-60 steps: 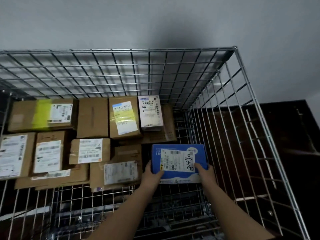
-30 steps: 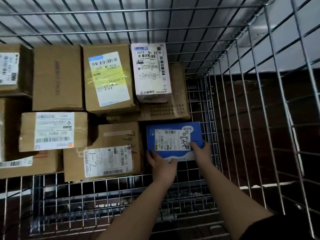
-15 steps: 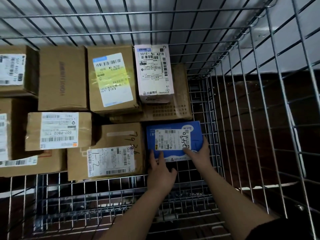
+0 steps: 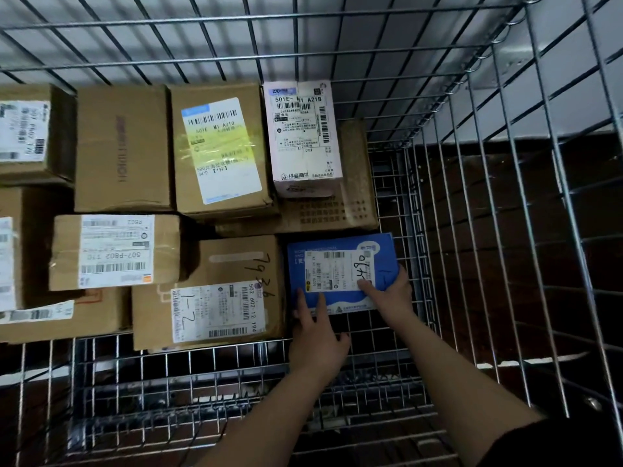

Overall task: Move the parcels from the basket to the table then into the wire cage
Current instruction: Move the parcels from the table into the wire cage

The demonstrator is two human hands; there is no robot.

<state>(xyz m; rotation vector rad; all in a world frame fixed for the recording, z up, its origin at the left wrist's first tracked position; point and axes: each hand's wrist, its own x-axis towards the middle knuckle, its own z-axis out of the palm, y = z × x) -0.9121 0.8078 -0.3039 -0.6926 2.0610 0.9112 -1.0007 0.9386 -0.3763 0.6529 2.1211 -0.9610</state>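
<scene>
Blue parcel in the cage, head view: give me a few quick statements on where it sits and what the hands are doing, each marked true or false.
1. The blue parcel lies at the right end of the front row, beside the brown box marked 7936. True.
2. The right hand grips the blue parcel's near right corner. True.
3. The left hand is clenched in a fist away from the parcel. False: its straight fingers touch the parcel's near edge.
4. The blue parcel sits on top of the white box. False: it lies low on the wire cage floor.
</scene>
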